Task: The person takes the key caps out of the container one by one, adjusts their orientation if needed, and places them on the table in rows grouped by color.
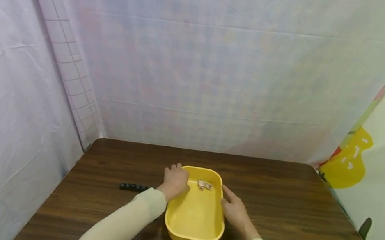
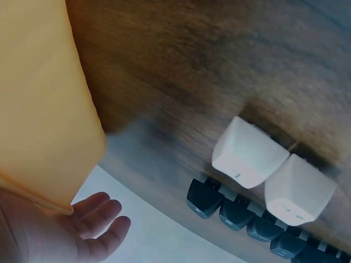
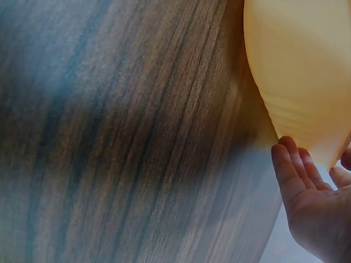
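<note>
A yellow plastic basin [image 1: 194, 215] stands on the brown wood-grain table between both hands. At its left rim, toward the far end, my left hand [image 1: 175, 181] grips the side, thumb over the inside and fingers outside. My right hand [image 1: 235, 211] holds the opposite side, its fingers [image 3: 299, 164] against the outer wall and its thumb by the rim. Inside the basin, near the far end, lies a small cluster of pale beige pieces with dark marks [image 1: 204, 185]; their kind is too small to make out.
Left of the basin, a row of black keycaps [image 1: 133, 187] lies on the table [image 1: 277, 199]. The left wrist view shows two white keycaps [image 2: 249, 153] beside the black ones [image 2: 236, 213]. Pale curtains [image 1: 221, 78] hang behind the table's far edge.
</note>
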`<state>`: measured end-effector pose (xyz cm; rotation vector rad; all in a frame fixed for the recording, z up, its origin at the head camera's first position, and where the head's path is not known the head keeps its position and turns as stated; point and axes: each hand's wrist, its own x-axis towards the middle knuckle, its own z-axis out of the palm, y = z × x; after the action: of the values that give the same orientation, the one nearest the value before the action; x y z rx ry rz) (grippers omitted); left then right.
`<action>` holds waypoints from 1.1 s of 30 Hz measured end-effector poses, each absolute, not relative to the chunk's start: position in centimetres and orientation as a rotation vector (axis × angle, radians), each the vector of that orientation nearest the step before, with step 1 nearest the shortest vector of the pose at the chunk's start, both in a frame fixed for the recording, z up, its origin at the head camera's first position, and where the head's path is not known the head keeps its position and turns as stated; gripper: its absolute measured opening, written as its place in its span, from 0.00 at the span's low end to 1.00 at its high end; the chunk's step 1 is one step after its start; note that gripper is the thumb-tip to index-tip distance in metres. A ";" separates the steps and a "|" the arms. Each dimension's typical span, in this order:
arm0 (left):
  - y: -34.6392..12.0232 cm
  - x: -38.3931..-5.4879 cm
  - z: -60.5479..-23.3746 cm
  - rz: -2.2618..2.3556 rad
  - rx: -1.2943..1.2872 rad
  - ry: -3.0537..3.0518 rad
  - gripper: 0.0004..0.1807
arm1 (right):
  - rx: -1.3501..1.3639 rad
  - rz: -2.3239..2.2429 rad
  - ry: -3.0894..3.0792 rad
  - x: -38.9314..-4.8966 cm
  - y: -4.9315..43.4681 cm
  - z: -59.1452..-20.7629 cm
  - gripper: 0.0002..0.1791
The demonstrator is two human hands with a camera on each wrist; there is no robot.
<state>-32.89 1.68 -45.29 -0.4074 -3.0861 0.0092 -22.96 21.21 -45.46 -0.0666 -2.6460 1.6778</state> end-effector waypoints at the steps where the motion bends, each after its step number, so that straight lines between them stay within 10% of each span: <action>1: 1.7 -32.9 -45.3 0.022 -0.406 -3.076 0.16 | -0.065 1.678 -2.648 -23.0 21.2 -45.4 0.29; 33: -0.4 -31.0 -42.2 -0.877 -0.666 -2.851 0.11 | -0.080 1.653 -2.678 -23.1 21.1 -45.5 0.29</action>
<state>-31.01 -0.42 -42.17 -0.6663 -2.8508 -0.8774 -23.08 21.10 -45.47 -0.0803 -2.6781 1.6534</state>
